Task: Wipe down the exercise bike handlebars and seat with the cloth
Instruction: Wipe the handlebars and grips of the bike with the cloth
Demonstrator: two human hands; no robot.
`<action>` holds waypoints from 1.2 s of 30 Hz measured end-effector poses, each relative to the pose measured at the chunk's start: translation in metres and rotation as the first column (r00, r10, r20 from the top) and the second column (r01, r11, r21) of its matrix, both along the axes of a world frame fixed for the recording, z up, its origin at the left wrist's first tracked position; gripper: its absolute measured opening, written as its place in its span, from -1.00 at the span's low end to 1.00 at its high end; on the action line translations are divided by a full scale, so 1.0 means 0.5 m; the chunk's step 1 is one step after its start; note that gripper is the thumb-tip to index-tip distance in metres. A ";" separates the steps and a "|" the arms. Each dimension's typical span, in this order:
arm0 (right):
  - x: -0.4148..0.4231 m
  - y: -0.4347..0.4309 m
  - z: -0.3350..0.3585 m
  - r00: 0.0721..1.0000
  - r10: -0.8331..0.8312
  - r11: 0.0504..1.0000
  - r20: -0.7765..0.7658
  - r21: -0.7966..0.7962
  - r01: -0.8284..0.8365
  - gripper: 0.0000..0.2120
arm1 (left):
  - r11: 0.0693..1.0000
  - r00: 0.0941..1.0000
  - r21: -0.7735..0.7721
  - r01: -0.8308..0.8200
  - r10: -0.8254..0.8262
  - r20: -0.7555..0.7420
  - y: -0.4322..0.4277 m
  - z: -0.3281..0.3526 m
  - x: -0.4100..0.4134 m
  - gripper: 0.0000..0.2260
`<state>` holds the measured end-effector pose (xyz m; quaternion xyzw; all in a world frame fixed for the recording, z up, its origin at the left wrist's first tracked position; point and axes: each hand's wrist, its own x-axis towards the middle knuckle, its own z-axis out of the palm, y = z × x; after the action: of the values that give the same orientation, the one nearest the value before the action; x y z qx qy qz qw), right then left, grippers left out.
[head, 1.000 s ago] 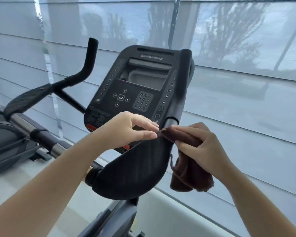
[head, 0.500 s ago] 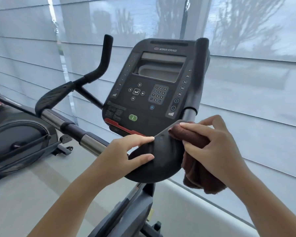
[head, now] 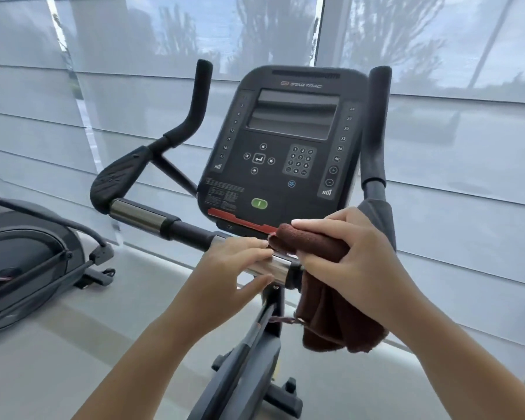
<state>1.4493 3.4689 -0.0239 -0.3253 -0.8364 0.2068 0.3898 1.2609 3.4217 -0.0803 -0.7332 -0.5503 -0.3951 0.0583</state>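
Two hands crowd the handlebar (head: 191, 233): my right hand (head: 355, 268) clutches the cloth (head: 312, 242), my left hand (head: 228, 268) rests flat-fingered beside it. The cloth's dangling tail may snag the frame (head: 255, 359).

Pale grey floor (head: 73, 374) carries exercise bike (head: 246, 368); its base bar with black feet (head: 285, 398) rests on floor at bottom centre; second dark machine (head: 22, 262) stands at left, foot bracket (head: 96, 275) down, apart from bike.

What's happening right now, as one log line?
phase: handlebar wipe | right hand: holds cloth on handlebar | left hand: rests on handlebar
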 end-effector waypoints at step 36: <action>-0.215 -0.010 -0.051 0.667 -0.365 0.910 0.650 0.401 0.108 -0.17 | 0.990 0.997 0.126 -0.071 0.075 -0.027 0.069 -0.059 -0.191 -0.56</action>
<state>1.3419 3.4637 -0.0493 -0.4172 -0.8929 -0.1306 0.1082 1.1652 3.4562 -0.1098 -0.7138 -0.5500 -0.4146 0.1271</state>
